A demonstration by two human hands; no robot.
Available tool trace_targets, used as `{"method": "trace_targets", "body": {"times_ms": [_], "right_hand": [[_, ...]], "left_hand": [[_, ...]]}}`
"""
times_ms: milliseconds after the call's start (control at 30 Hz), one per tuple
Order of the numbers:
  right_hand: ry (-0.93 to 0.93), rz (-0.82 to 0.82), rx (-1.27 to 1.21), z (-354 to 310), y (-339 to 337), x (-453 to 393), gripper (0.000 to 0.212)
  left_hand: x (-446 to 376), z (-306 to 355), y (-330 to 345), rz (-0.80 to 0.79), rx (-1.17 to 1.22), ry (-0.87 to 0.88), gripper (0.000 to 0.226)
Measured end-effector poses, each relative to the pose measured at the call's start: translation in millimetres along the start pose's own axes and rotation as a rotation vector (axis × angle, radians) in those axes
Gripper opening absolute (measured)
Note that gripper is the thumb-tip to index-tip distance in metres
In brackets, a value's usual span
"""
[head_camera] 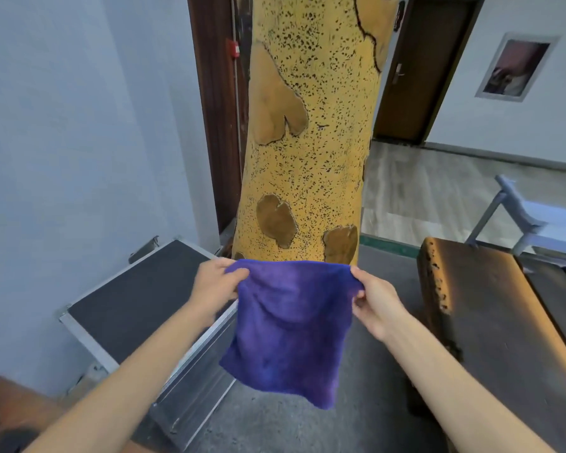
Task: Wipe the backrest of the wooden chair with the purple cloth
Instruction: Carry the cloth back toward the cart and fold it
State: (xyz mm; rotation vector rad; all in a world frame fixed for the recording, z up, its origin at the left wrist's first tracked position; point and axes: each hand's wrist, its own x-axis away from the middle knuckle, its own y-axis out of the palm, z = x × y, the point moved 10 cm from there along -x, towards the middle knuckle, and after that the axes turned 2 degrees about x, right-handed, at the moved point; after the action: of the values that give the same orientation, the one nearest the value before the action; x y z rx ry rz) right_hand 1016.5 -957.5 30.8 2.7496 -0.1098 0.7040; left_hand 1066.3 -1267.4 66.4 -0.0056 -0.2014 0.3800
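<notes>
Purple cloth (pixel 288 325) hangs limp: soft, light, floppy. Left hand (pixel 214 287) and right hand (pixel 374 304) each pinch a top corner, grip narrow. Backrest (pixel 307 142) just beyond looks stiff.

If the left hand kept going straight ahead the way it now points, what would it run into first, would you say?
Probably the tall spotted wooden backrest. The left hand pinches the upper corner of the purple cloth and points up and forward at the backrest's lower edge. How far in front of it the hand is held, the single view does not show.

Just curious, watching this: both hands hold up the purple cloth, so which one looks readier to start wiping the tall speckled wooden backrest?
Probably the left hand: its fingers sit nearer the tall yellow speckled wooden backrest.
</notes>
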Motion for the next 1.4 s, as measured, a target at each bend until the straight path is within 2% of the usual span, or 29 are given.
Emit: {"method": "trace_targets", "body": {"times_ms": [67,200,300,367,467,533,600,700,800,867,933,1033,1233,1400], "right_hand": [[-0.036,0.005,-0.012,8.9,22.8,13.4,0.009],[-0.175,-0.117,0.194,14.0,69.8,45.6,0.021],[-0.293,-0.126,0.306,-2.7,77.2,58.8,0.033],[-0.322,-0.145,0.422,-11.3,78.0,62.4,0.034],[-0.238,-0.203,0.563,-9.0,77.1,59.1,0.036],[-0.158,-0.308,0.637,-1.3,80.4,58.2,0.035],[-0.221,-0.395,0.847,-3.0,85.1,59.7,0.045],[-0.446,-0.427,1.239,-11.9,95.6,60.3,0.058],[-0.552,-0.322,1.597,-14.2,97.3,51.1,0.054],[-0.559,-0.3,1.76,-8.8,94.5,41.5,0.057],[-0.467,-0.415,1.779,8.6,88.2,27.2,0.055],[-0.354,-0.532,1.741,32.8,75.6,5.7,0.034],[-0.416,-0.308,1.618,20.6,12.8,-17.9,0.023],[-0.431,-0.182,1.31,-2.6,-51.3,-25.0,0.023]], "left_hand": [[11.0,-4.6,33.9,-0.067,0.058,0.036,0.002],[34.1,1.0,90.6,-0.214,0.093,0.131,0.008],[41.5,7.1,106.9,-0.348,0.15,0.191,0.015],[44.0,8.7,111.2,-0.442,0.081,0.271,0.024],[38.4,-0.7,109.2,-0.415,-0.154,0.343,0.027],[30.1,-8.9,102.1,-0.371,-0.216,0.348,0.024],[28.3,-15.7,101.6,-0.435,-0.232,0.342,0.018],[28.0,-21.8,104.3,-0.538,-0.173,0.276,0.017],[20.7,-22.8,101.4,-0.585,-0.114,0.224,0.033],[13.2,-21.4,99.5,-0.632,-0.245,0.257,0.035],[7.3,-20.4,101.7,-0.697,-0.334,0.267,0.031],[-0.2,-13.6,110.4,-0.747,-0.334,0.274,0.037],[-33.7,-22.6,129.1,-0.765,-0.388,0.279,0.036],[-61.0,-30.5,173.2,-0.797,-0.371,0.239,0.033]]}}
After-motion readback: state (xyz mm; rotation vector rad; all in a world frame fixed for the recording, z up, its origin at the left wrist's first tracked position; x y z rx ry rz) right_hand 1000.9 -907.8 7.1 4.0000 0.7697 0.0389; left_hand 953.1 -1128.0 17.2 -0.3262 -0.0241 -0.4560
